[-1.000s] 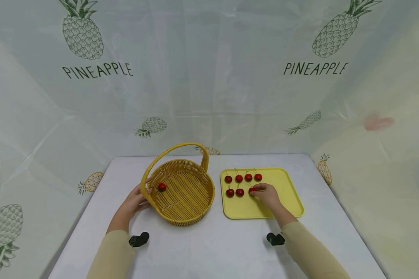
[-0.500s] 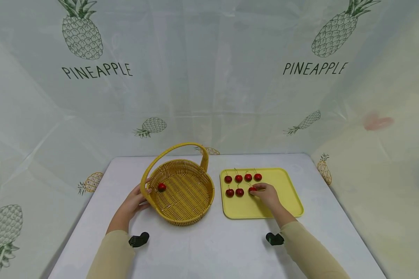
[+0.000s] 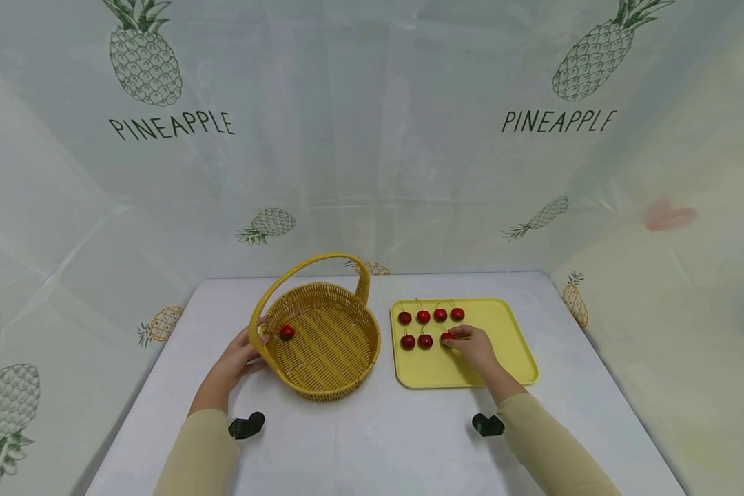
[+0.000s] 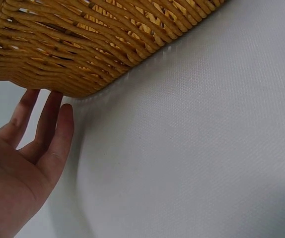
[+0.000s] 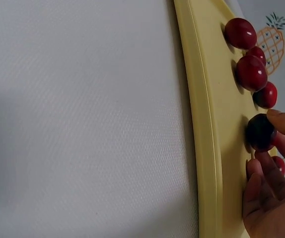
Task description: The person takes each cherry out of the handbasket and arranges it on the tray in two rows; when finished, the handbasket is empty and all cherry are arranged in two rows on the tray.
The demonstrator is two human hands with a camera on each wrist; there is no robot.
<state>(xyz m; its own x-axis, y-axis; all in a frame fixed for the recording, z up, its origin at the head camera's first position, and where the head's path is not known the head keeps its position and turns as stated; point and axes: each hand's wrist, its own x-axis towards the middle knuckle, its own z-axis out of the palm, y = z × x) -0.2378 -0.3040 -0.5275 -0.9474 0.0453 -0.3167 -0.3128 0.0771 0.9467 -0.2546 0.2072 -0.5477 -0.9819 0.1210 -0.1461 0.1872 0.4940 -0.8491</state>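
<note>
My left hand [image 3: 238,356] holds the near-left side of a round yellow wicker basket [image 3: 324,397], beside the foot of its arched handle. In the left wrist view, fingers [image 4: 58,141] touch the woven wall from outside; the thumb is out of sight. One red cherry [image 3: 287,333] lies inside the basket, at its left. Over the yellow tray [image 3: 434,375], my right hand [image 3: 476,348] pinches a cherry [image 3: 448,337] between thumb and fingertips. In the right wrist view this pinched cherry [image 5: 260,132] looks dark, close to the tray surface; whether it touches cannot be told.
Several more cherries with stems stand in two rows on the tray's left half, among them a back-row cherry [image 3: 424,317] and a front-row cherry [image 3: 425,342]. Basket and tray stand apart on a white table [image 3: 372,441]. A pineapple-printed sheet [image 3: 372,151] hangs behind.
</note>
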